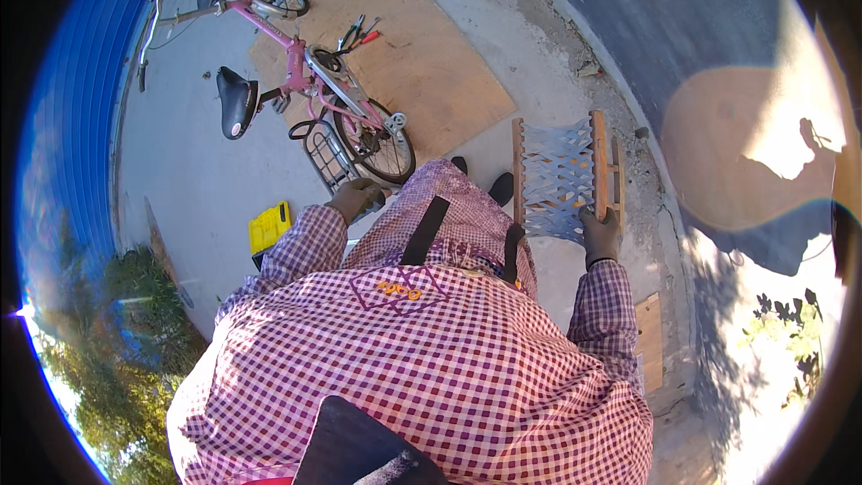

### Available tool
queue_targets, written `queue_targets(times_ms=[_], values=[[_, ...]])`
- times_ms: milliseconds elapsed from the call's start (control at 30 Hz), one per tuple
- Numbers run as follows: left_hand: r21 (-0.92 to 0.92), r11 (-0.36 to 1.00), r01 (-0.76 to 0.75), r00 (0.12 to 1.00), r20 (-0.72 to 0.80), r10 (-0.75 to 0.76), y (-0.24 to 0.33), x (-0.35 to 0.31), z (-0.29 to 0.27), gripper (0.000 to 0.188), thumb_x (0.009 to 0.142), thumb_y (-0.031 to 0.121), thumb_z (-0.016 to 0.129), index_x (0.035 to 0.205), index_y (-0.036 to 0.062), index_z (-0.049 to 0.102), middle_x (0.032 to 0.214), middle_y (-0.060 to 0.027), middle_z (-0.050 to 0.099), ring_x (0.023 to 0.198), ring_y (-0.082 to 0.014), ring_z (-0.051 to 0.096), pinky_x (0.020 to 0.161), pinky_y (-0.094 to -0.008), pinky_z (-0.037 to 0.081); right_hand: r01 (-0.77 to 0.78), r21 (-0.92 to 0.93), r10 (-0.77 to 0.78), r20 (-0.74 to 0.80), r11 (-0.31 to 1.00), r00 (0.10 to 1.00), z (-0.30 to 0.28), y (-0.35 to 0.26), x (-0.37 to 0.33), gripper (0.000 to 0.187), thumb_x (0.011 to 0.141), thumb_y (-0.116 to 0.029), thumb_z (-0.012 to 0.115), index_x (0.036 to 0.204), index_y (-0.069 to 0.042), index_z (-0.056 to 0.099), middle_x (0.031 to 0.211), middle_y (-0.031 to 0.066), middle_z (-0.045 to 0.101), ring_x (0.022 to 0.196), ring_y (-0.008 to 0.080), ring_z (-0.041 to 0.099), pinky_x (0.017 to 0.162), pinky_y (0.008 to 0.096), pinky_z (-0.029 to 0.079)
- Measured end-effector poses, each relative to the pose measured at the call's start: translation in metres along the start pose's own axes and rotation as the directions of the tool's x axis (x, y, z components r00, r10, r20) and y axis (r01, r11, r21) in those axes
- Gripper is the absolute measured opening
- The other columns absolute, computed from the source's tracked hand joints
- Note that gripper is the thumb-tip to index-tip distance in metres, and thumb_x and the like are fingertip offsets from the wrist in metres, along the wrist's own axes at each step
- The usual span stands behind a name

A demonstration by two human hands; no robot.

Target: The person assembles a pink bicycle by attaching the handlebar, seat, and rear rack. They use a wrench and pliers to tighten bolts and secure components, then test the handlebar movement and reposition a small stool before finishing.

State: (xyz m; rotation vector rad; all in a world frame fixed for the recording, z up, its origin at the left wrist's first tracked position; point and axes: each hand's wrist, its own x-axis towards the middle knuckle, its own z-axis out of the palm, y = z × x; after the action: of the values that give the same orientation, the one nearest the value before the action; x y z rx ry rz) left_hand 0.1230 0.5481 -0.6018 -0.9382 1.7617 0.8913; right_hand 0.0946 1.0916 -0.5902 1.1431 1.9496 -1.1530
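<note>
In my right hand point(602, 235), gloved in dark grey, is the near end of a wooden folding stool point(600, 162) with a seat of woven grey straps. The stool is off to my right. My left hand point(357, 199), also gloved, is closed beside the rear rack point(328, 157) of a pink bicycle point(294, 67). What its fingers hold, if anything, cannot be made out. The bicycle has a black saddle point(236, 103), and its rear wheel point(375, 139) is close to my left knee.
A brown board point(449, 81) lies under part of the bicycle, with several hand tools point(357, 34) on it. A yellow case point(269, 226) is at my left. Blue corrugated wall point(85, 99) bounds the left side, and a low kerb point(575, 36) runs along the right.
</note>
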Motion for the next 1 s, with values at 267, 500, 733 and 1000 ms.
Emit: queue_targets(times_ms=[267, 500, 733, 1000], values=[[-0.114, 0.976, 0.185, 0.982, 0.0, -0.187, 0.17, 0.015, -0.136, 0.042, 0.1, 0.038, 0.065, 0.125, 0.0053, 0.072, 0.099, -0.0042, 0.072, 0.078, -0.013, 0.062, 0.069, -0.0301, 0.054, 0.132, -0.086, -0.121, 0.124, 0.987, 0.985, 0.063, -0.252, 0.115, 0.048, 0.086, -0.024, 0.079, 0.125, 0.001, 0.064, 0.079, 0.0023, 0.063, 0.061, 0.0092, 0.053, 0.055, 0.0301, 0.04], [-0.114, 0.991, 0.066, 0.993, -0.086, -0.076, 0.31, 0.021, -0.254, 0.045, 0.101, 0.037, 0.066, 0.132, 0.0057, 0.068, 0.097, -0.0021, 0.07, 0.083, -0.0118, 0.063, 0.071, -0.0276, 0.051, 0.078, -0.035, -0.07, 0.206, 0.996, 0.976, 0.117, -0.475, 0.133, 0.045, 0.088, -0.022, 0.08, 0.124, 0.0, 0.065, 0.076, 0.0028, 0.061, 0.057, 0.0101, 0.051, 0.052, 0.0332, 0.038], [-0.224, 0.974, 0.042, 0.972, -0.217, -0.092, 0.261, 0.053, -0.273, 0.039, 0.099, 0.034, 0.07, 0.125, 0.0039, 0.07, 0.093, -0.001, 0.069, 0.077, -0.0103, 0.062, 0.067, -0.0275, 0.049, 0.09, 0.061, -0.101, 0.213, 0.994, 0.972, 0.209, -0.516, 0.211, 0.041, 0.086, -0.02, 0.083, 0.118, 0.0, 0.067, 0.078, 0.0032, 0.062, 0.059, 0.0104, 0.052, 0.054, 0.0335, 0.042], [-0.488, 0.799, 0.352, 0.869, -0.147, -0.473, 0.161, 0.016, -0.207, 0.029, 0.097, 0.024, 0.074, 0.12, 0.0057, 0.072, 0.09, -0.0031, 0.072, 0.072, -0.012, 0.065, 0.059, -0.0267, 0.048, 0.095, 0.457, -0.23, 0.249, 0.884, 0.941, 0.276, -0.519, 0.347, 0.043, 0.085, -0.007, 0.082, 0.124, -0.002, 0.066, 0.094, 0.0061, 0.072, 0.07, 0.0141, 0.067, 0.056, 0.0289, 0.051]])
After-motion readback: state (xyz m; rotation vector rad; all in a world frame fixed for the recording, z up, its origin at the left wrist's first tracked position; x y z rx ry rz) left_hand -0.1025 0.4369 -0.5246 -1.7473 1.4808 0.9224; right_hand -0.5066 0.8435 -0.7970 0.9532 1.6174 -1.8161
